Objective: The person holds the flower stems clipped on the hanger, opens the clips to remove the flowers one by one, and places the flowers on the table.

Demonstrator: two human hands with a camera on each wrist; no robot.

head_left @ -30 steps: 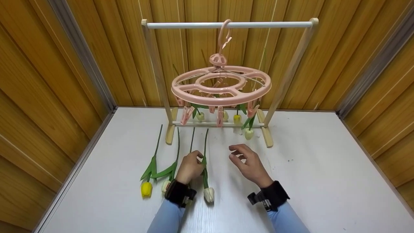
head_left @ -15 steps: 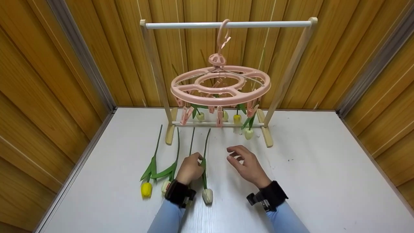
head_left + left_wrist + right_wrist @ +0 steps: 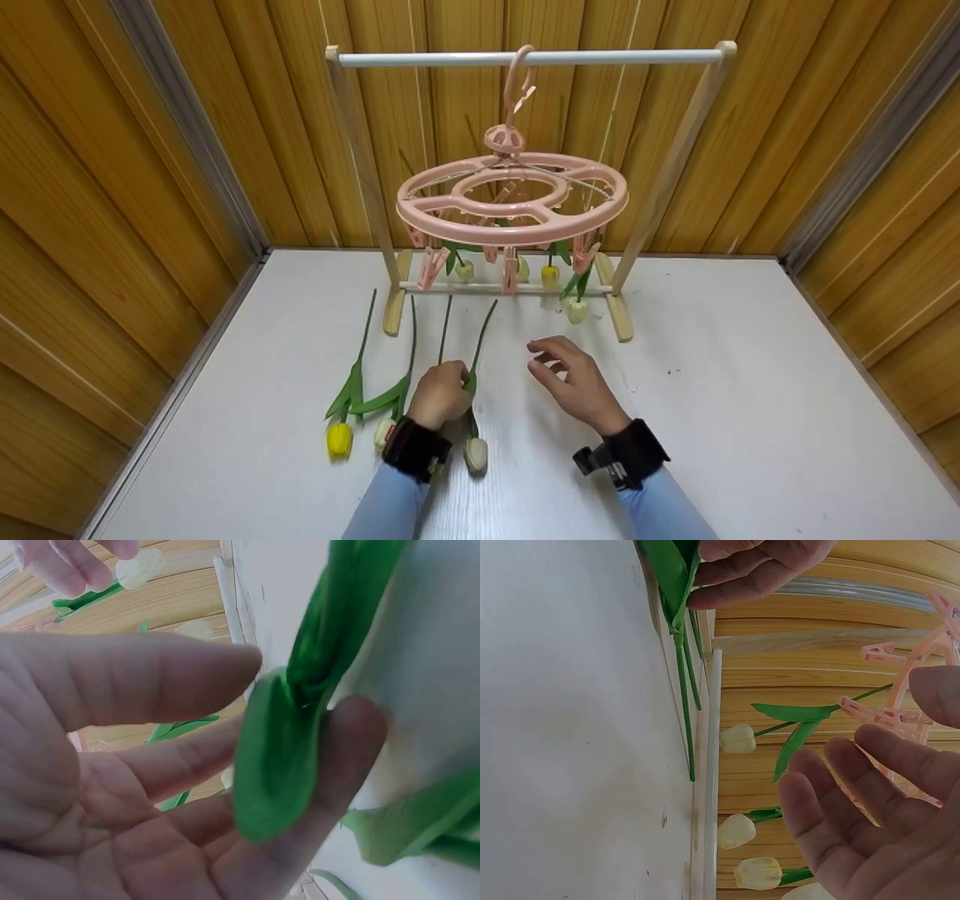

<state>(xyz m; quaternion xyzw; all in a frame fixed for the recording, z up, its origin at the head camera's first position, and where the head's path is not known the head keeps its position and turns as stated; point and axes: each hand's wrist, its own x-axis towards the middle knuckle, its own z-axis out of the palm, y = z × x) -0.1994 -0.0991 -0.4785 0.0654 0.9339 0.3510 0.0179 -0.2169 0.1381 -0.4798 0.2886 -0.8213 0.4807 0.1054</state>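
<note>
My left hand (image 3: pixel 439 394) is low over the table, its thumb and fingers around the green leaves (image 3: pixel 330 622) of a white tulip (image 3: pixel 475 456). That tulip's bloom points toward me and its stem slants away to the right. Another tulip's stem (image 3: pixel 446 322) runs beneath the same hand, which hides its lower part. To the right, my right hand (image 3: pixel 576 386) hovers in front of the drying rack, fingers loosely bent with nothing between them. In the right wrist view, a hanging white tulip (image 3: pixel 738 739) appears beyond the right hand's fingers.
A yellow tulip (image 3: pixel 340 440) and a cream tulip (image 3: pixel 385 432) lie left of my left hand. A pink round clip hanger (image 3: pixel 514 229) hangs from the rack's white bar (image 3: pixel 622 56). Several tulips, one yellow (image 3: pixel 550 276), hang bloom-down from its clips. Wood-patterned walls (image 3: pixel 112 225) enclose the table.
The white tulip at my left hand has turned: its bloom has swung left and its stem end right. My left hand has come slightly nearer me. The right hand has barely moved.
</note>
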